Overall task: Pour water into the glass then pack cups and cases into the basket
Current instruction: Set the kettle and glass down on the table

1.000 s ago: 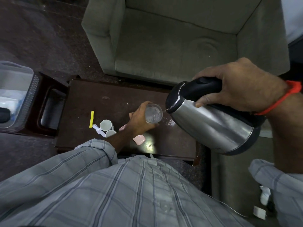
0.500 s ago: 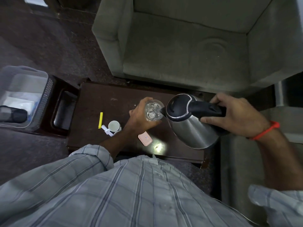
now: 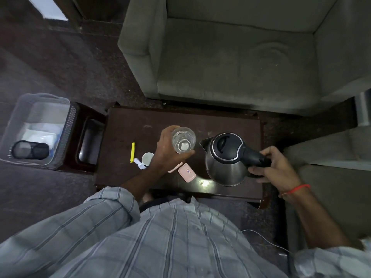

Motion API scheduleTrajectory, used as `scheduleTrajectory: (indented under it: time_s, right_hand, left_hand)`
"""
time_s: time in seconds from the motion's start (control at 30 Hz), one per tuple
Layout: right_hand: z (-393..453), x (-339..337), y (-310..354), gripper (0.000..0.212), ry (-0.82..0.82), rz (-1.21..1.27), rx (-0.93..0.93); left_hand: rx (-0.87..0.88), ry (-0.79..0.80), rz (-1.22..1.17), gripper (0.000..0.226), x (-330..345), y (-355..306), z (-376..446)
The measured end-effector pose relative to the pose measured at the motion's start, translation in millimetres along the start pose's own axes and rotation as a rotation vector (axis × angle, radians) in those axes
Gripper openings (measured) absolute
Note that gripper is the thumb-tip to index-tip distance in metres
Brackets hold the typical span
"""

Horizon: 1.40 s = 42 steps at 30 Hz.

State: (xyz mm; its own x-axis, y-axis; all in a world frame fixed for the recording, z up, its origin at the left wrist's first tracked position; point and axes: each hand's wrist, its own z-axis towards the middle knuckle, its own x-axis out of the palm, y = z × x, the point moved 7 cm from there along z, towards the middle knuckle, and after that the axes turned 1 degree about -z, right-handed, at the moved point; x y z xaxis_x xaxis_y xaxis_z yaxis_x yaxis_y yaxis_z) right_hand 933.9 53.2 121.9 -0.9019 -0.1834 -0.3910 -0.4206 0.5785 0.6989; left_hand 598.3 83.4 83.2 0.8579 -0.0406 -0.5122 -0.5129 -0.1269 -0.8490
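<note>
My left hand (image 3: 167, 151) grips a clear glass (image 3: 183, 139) with water in it, held upright over the dark table (image 3: 140, 125). My right hand (image 3: 271, 167) holds the black handle of a steel kettle (image 3: 225, 159), which stands upright on the table to the right of the glass. A pink case (image 3: 186, 172) lies in front of the glass, and a second pink case (image 3: 175, 168) peeks out under my wrist. A small white cup (image 3: 147, 158) sits to the left by my forearm. The clear plastic basket (image 3: 36, 127) stands far left on a side stand.
A yellow strip (image 3: 132, 152) and a small white piece (image 3: 139, 163) lie near the cup. A black pouch (image 3: 30, 151) and white items lie in the basket. A grey armchair (image 3: 230, 57) stands behind the table. A dark recessed tray (image 3: 89, 145) sits between basket and table.
The kettle has tipped back from the glass to upright and come down onto the table at the right. The glass in my left hand has stayed in place.
</note>
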Motion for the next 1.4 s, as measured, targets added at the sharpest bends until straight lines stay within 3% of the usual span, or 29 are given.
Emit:
scheduleTrajectory:
  time_s: [0.1,0.23,0.4,0.63,0.83,1.1,1.4]
  right_hand:
    - [10,13,-25,0.047,-0.045,0.064,0.117]
    - [32,34,-48,0.05,-0.109,0.115,0.216]
    - [73,63,-60,0.054,-0.164,0.162,0.235]
    - [132,92,-70,0.057,-0.209,0.273,0.242]
    - [178,111,-69,0.057,-0.18,0.208,0.166]
    - [223,142,-62,0.057,-0.155,0.213,0.059]
    - [254,156,-69,0.057,-0.127,0.176,-0.002]
  left_hand:
    - [0.001,-0.021,0.034,0.076,-9,7,6]
    - [-0.129,-0.026,0.199,0.079,-18,28,21]
    - [-0.204,0.055,0.423,0.087,-16,63,52]
    - [-0.234,0.148,0.42,0.104,2,121,90]
    - [-0.248,0.185,0.451,0.102,19,161,110]
    - [-0.279,0.166,0.398,0.077,30,182,138]
    - [-0.338,0.226,0.467,0.088,38,222,157]
